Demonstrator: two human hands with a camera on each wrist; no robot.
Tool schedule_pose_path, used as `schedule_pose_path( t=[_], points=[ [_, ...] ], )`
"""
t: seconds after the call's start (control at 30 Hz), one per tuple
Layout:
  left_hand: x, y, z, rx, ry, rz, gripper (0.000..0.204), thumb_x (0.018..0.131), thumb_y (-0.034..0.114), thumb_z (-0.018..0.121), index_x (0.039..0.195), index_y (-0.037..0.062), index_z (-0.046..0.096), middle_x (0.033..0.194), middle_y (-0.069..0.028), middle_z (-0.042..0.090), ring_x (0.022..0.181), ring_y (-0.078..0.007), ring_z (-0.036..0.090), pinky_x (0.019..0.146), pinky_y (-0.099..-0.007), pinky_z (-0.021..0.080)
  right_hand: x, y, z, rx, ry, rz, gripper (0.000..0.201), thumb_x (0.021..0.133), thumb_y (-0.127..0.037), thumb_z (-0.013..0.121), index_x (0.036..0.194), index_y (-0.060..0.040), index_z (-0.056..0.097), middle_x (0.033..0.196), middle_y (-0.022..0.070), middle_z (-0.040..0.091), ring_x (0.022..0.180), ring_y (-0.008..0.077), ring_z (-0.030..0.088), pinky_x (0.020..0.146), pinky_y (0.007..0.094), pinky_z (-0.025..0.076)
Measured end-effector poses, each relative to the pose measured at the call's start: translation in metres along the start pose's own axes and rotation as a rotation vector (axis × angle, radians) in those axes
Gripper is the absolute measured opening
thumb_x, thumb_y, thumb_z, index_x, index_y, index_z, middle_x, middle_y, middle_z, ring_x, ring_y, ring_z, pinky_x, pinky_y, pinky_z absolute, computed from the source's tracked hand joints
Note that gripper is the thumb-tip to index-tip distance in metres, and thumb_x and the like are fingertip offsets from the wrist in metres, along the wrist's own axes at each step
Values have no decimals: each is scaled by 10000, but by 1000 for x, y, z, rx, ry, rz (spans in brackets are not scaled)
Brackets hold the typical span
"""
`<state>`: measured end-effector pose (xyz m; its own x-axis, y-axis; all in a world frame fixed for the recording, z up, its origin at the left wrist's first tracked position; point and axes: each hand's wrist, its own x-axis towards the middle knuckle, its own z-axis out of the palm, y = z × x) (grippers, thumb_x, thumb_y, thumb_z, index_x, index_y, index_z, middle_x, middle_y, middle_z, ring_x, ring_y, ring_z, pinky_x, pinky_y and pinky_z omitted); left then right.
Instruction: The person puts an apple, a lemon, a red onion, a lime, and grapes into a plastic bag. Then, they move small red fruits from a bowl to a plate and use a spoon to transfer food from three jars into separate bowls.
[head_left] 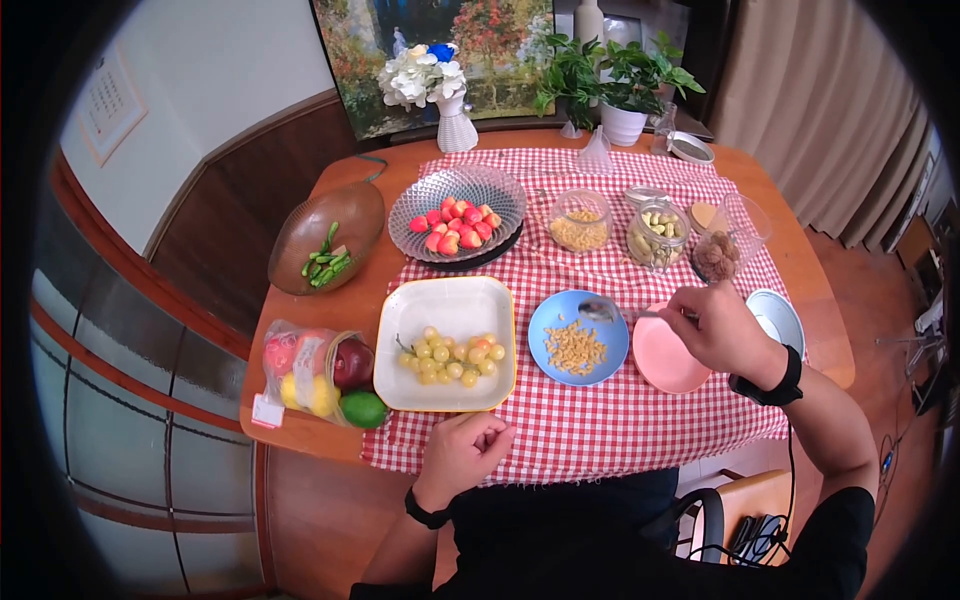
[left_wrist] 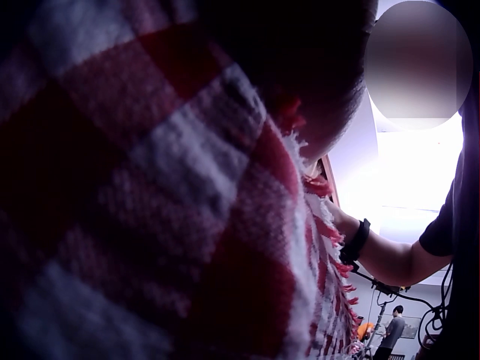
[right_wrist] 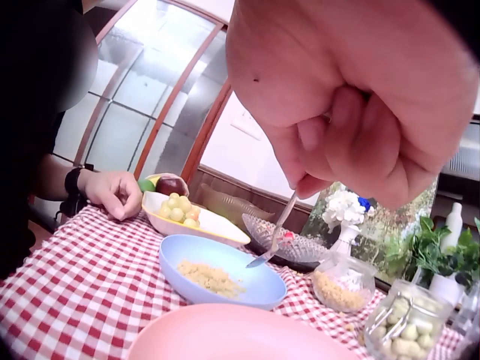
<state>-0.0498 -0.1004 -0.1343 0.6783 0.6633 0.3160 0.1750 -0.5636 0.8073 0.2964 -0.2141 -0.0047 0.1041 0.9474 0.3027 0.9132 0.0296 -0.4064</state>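
Observation:
My right hand (head_left: 728, 335) pinches the handle of a metal spoon (head_left: 598, 310), its bowl over the right upper part of the blue plate (head_left: 549, 365). Small pale yellow pieces (head_left: 577, 348) lie on that plate. In the right wrist view the spoon (right_wrist: 279, 229) slants down from the fingertips of the right hand (right_wrist: 352, 112) to the inside of the blue plate (right_wrist: 174, 274). Beneath the hand is a pink plate (head_left: 665, 372). My left hand (head_left: 464, 455) rests with bent fingers on the checked cloth's front edge, holding nothing, just below the white tray (head_left: 447, 400) of pale grapes (head_left: 450, 357).
Behind stand a glass bowl of red fruit (head_left: 408, 200), a jar of yellow pieces (head_left: 580, 232), a jar of green nuts (head_left: 657, 238) and a tilted container of brown nuts (head_left: 716, 258). A bag of fruit (head_left: 300, 370) lies left; a light bowl (head_left: 776, 318) sits right.

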Motion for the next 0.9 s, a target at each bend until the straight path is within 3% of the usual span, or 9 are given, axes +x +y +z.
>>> schedule_pose_path(
  t=[0.17,0.3,0.53,0.63,0.7,0.73,0.8,0.83,0.9],
  points=[
    [0,1,-1,3,-7,-12,146,880,59,800,812,22,677,608,-21,586,484,-72,504,471,-253,375,44,-3,-25,-128,220,109,198,913,-128,704,831,52,713,733,256,681,660,411,678,630,461,537],
    [0,2,-1,-9,-8,-20,148,878,65,804,811,22,679,609,-21,589,483,-71,502,471,-253,378,97,20,-24,-149,238,125,203,904,-131,690,848,62,722,763,263,690,701,430,682,675,483,547],
    [-2,-4,-2,-27,12,-16,153,878,84,812,815,26,685,607,-18,586,488,-68,509,467,-255,378,166,67,28,-253,-24,294,226,844,-141,696,862,78,749,868,308,715,837,436,730,839,483,585],
    [-2,-3,-3,-30,26,-10,152,875,95,817,821,31,690,611,-19,590,492,-73,516,468,-259,382,176,72,37,-245,-61,311,233,845,-130,686,872,94,746,874,313,719,813,415,742,784,475,588],
    [-3,-4,-5,20,-20,-25,149,897,171,798,862,64,701,686,-41,653,548,-146,612,518,-297,473,179,72,37,-18,-103,473,221,848,-110,689,818,107,724,762,240,706,661,322,712,581,447,545],
    [-3,-3,-6,18,-18,-31,149,897,171,798,862,64,701,686,-41,653,548,-146,612,518,-297,473,178,70,35,-18,-109,471,221,848,-110,689,818,107,724,762,240,706,661,322,712,581,447,545],
    [-2,-2,-7,37,-37,-25,150,899,181,796,868,69,701,688,-37,655,556,-153,618,525,-301,480,174,67,30,347,-127,691,190,858,-94,691,791,84,701,671,128,626,544,195,584,440,367,405],
    [-2,-2,-7,35,-36,-27,150,899,181,796,868,69,701,688,-37,655,556,-153,618,525,-301,480,171,71,32,408,-123,723,175,887,-93,692,798,56,677,642,48,542,502,122,456,418,312,307],
    [-2,-3,-7,40,-43,-29,151,900,183,795,868,70,700,689,-39,654,558,-158,619,526,-304,481,164,72,36,493,-99,760,184,898,-103,693,787,40,663,644,37,531,495,120,437,419,313,299]
  ],
)
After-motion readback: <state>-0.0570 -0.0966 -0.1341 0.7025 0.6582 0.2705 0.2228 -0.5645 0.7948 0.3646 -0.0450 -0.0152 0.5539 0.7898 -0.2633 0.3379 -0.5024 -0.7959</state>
